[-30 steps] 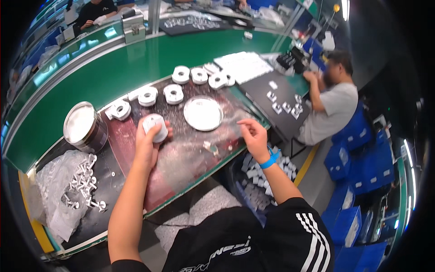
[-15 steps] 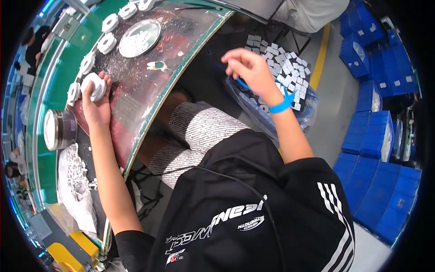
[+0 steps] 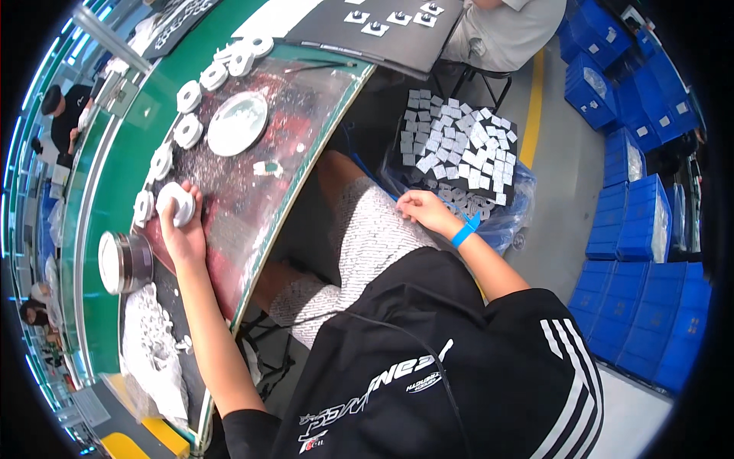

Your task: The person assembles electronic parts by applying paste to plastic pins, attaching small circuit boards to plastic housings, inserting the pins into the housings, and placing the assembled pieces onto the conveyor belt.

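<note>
My left hand (image 3: 185,231) is wrapped round a round white plastic part (image 3: 179,203) above the bench's left side. Similar white ring-shaped parts (image 3: 189,97) stand in a curved row along the bench, the closest one (image 3: 144,208) just left of that hand. A dark tin with a pale lid (image 3: 126,262) sits below them. My right hand (image 3: 430,213) hovers by my thigh, its fingers curled together; whatever may be in them is hidden. A blue band circles that wrist. A round white dish (image 3: 238,124) with white residue lies on the stained red bench mat (image 3: 229,229).
Small white pieces (image 3: 153,336) fill a plastic bag near the tin. Right of my knees, many white square pieces (image 3: 459,145) cover a dark sheet above clear plastic (image 3: 527,191). Blue bins (image 3: 642,306) line the far right. A person (image 3: 505,34) sits beyond a black board (image 3: 375,38).
My right hand has come down from beside the square pieces to my thigh. The left hand keeps hold of the round white part. The whole view has shifted slightly.
</note>
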Demonstrator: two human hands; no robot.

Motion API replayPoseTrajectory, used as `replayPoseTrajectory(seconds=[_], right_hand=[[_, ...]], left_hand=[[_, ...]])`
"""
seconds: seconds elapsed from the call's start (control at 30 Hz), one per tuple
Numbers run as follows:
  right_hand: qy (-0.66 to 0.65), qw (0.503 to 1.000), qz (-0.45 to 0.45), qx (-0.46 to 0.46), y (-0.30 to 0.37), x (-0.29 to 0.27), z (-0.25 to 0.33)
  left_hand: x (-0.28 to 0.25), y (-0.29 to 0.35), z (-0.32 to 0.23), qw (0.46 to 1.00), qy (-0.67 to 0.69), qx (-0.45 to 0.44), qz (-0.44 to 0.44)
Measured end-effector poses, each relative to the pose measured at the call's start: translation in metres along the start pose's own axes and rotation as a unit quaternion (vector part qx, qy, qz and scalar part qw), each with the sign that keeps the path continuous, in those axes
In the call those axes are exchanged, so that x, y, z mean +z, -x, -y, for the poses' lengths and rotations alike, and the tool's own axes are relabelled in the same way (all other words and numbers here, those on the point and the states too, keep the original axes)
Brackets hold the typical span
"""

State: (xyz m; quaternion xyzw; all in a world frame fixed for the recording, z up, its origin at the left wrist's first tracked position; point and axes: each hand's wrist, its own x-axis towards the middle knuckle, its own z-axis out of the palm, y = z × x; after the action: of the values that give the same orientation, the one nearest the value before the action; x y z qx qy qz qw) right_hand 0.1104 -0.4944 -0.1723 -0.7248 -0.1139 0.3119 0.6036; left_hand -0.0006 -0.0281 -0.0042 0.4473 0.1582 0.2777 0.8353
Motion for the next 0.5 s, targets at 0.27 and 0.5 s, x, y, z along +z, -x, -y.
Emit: replayPoseTrajectory(seconds=[0.27, 0.5], right_hand=[[-0.009, 0.998, 0.015, 0.056, -0.038, -0.029, -0.030], [-0.078, 0.997, 0.002, 0.003, -0.090, -0.031, -0.014]], left_hand=[[0.001, 0.012, -0.003, 0.999, -0.019, 0.001, -0.034], [0.008, 0.018, -0.001, 0.996, -0.064, 0.021, -0.054]])
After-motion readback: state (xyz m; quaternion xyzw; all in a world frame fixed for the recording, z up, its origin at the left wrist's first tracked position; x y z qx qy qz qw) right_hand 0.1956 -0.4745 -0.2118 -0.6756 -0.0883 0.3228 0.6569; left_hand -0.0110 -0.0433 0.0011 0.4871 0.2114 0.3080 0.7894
